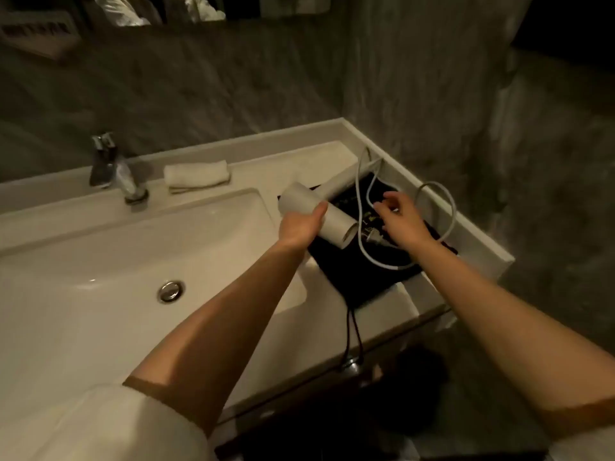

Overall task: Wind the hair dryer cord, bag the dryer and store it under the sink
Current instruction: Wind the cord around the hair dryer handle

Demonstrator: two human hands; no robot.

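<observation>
Hair dryer [317, 216]: white, tube-shaped body, lifted just above the black bag at the right end of the desk [376, 314]; its handle points toward the back corner.
Left hand [301, 226]: grip wrapped around the dryer's barrel, thumb on top.
Right hand [401, 216]: over the bag, fingers loosely spread and curled near the cord; whether they pinch it, I cannot tell.
Cord [447, 212]: white, unwound, looping over the desk's raised right edge and back across the bag; plug [374, 237] lies on the bag just beside the dryer's mouth.
Bag [357, 277]: black, flat on the desk, drawstrings [352, 331] hanging over the front edge.
Writing: small pale marks on the bag, too blurred to read.
Sink [100, 261]: left of the bag, faucet [114, 169] behind it, folded towel [197, 176] near the faucet.
</observation>
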